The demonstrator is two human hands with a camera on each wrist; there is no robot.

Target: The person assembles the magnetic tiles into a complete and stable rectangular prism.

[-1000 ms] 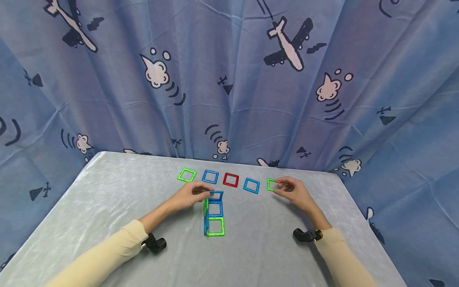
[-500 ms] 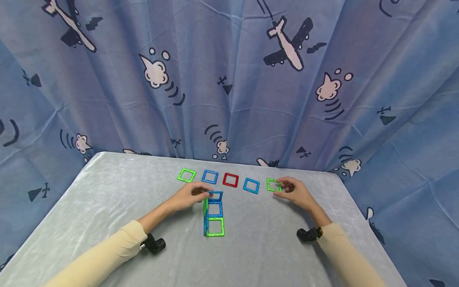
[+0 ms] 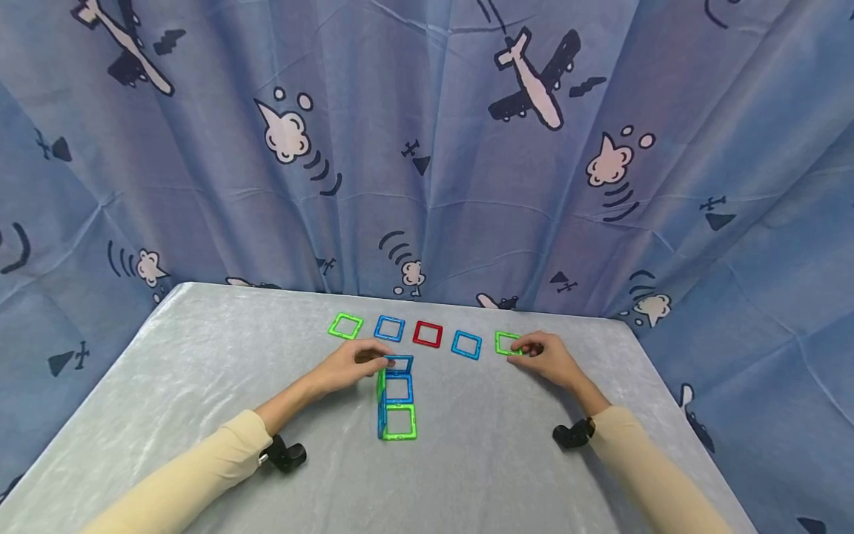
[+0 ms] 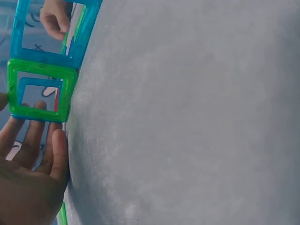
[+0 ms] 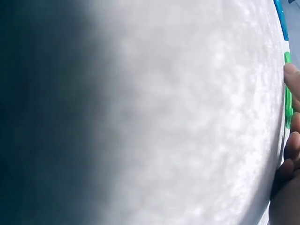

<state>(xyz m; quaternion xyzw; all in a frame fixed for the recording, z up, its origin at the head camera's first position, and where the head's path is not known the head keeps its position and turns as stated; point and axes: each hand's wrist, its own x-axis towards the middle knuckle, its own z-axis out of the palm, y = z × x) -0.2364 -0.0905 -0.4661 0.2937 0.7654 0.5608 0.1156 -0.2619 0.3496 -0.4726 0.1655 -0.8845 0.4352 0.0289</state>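
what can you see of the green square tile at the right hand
The green square tile is a bright green, plastic-looking frame with an open centre. It looks flat, or nearly so, on the pale tabletop, at the right end of a row of five. The right hand grips its right side, hiding part of it.

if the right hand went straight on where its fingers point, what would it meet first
The green square frame, right at its fingertips; past that, probably the nearest blue square frame, though depth is hard to judge.
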